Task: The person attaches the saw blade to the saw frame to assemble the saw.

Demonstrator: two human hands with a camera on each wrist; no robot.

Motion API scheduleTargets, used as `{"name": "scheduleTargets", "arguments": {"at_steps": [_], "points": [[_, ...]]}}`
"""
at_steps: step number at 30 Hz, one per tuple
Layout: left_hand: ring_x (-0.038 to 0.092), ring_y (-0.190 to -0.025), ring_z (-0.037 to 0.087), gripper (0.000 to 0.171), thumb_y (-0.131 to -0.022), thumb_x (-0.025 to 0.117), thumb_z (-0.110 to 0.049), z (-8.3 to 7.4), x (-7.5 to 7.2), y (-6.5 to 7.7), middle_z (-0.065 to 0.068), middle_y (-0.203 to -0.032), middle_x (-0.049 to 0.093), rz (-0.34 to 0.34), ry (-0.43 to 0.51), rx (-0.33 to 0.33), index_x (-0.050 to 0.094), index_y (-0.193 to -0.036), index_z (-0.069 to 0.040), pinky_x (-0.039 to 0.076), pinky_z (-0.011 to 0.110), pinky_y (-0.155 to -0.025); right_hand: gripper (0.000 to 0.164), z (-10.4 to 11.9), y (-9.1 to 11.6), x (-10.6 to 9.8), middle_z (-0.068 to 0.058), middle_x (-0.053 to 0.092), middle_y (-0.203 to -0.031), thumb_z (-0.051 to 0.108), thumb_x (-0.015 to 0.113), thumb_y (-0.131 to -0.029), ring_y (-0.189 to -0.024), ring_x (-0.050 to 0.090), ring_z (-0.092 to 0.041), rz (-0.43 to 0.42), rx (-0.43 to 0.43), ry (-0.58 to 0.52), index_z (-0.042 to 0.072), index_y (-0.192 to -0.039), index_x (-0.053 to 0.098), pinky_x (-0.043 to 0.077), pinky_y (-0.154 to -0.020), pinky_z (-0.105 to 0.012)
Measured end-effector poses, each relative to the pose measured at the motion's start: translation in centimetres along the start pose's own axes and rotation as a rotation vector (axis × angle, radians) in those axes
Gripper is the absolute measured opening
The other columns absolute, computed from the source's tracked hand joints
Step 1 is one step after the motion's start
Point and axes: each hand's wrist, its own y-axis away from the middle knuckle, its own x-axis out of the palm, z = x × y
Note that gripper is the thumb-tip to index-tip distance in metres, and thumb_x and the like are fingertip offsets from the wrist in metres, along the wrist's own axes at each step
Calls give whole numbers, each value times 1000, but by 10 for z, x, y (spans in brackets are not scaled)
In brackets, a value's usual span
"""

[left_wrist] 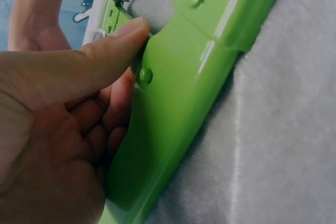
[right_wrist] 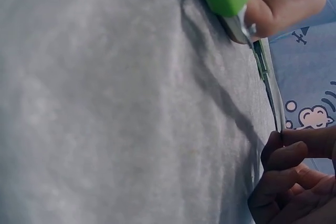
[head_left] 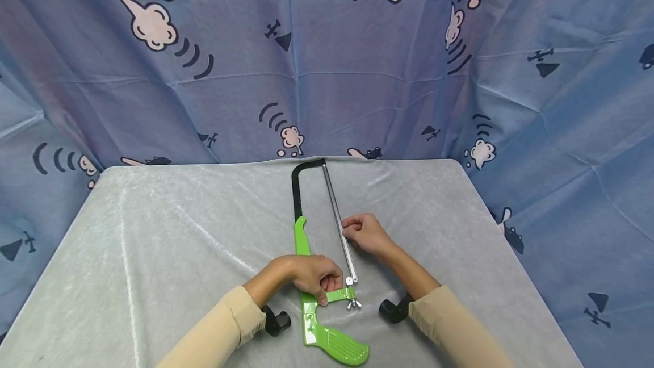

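Observation:
A hacksaw lies on the grey cloth, its green frame running up to a black bow at the far end. Its silver blade stretches along the right side, down to a green crossbar with a wing nut. My left hand grips the frame where the crossbar joins it; the left wrist view shows the thumb on the green metal. Around the blade's middle, my right hand pinches it between thumb and fingers. The green handle points towards me.
Grey plush cloth covers the table. A blue curtain printed with planes and clouds hangs behind and at both sides. Black wrist-worn parts sit by each sleeve, close to the hacksaw handle.

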Motion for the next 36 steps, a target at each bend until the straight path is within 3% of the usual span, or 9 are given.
{"name": "scheduleTargets", "arguments": {"at_steps": [24,36], "points": [[49,-69,0,26,-75,81,3,0,0,-1,-8,-74,53,9,-1,4,62,-89,-10,44,16,-67,20,-2,1,5,0,56,-66,-5,59,-90,-54,46,-6,5,-30,35,-13,-108,62,38,-52,-20],[49,-69,0,26,-75,81,3,0,0,-1,-7,-74,54,5,-1,7,62,-89,-9,44,16,-67,19,-3,2,9,-7,63,-77,-3,60,-90,-61,51,-9,-23,-64,107,-11,-106,64,43,-55,-22]]}}
